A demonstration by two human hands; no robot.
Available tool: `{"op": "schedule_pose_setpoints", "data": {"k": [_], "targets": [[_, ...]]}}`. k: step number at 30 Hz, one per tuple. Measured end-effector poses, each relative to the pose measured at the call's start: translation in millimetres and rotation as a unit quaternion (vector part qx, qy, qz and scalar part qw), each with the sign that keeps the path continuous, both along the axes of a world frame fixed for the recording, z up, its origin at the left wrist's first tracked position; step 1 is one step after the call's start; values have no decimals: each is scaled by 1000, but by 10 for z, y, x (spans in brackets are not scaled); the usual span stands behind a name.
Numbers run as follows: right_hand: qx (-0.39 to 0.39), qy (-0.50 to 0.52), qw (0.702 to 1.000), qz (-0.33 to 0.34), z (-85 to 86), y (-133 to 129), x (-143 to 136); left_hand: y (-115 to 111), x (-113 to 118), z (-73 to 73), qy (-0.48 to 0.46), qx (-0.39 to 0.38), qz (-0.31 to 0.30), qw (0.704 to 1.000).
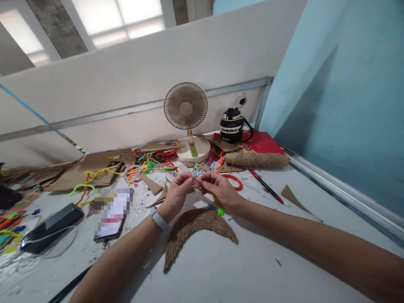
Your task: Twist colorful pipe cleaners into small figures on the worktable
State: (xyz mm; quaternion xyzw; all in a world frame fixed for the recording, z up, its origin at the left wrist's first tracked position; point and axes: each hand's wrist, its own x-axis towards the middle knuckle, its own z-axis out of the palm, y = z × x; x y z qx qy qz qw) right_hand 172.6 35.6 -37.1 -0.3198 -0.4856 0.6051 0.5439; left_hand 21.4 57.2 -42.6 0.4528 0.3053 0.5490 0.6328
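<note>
My left hand (176,194), with a pale band at the wrist, pinches one side of a small clear, crinkled piece that looks like plastic (196,182). On its other side, the thumb and fingers of my right hand (225,192) are closed too. What lies inside the piece is too small to make out. Below both hands a crescent covered in rows of brown twine (202,219) lies flat on the white table. A small bright green piece (220,211) rests beside its upper edge, near my right wrist. A red ring-shaped handle (236,182) shows just behind my right hand.
A fan (186,107) stands at the back among colourful fuzzy stems and cardboard scraps. Right of it are a black jug (231,128), a twine roll (257,160) and a pen (266,186). At left lie a phone (113,216) and a black box-shaped device (52,229) with a cable.
</note>
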Motion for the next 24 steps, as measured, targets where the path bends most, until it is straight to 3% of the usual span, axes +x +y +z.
{"op": "schedule_pose_setpoints", "data": {"k": [3, 8, 12, 19, 24], "targets": [[5, -3, 1000, -5, 12, -8, -2, 2, -4, -5, 6, 3, 8, 1000], [4, -25, 999, -38, 4, 6, 2, -32, 6, 23, 101, 40, 86, 990], [28, -49, 997, -56, -38, 32, 15, -66, 26, 60, 179, 76, 133, 972], [97, -140, 984, -51, -73, 29, 56, -75, 8, 34, 275, 162, 162, 934], [91, -141, 984, -61, -124, 58, 72, -71, -10, 9, 329, 233, 181, 897]]}}
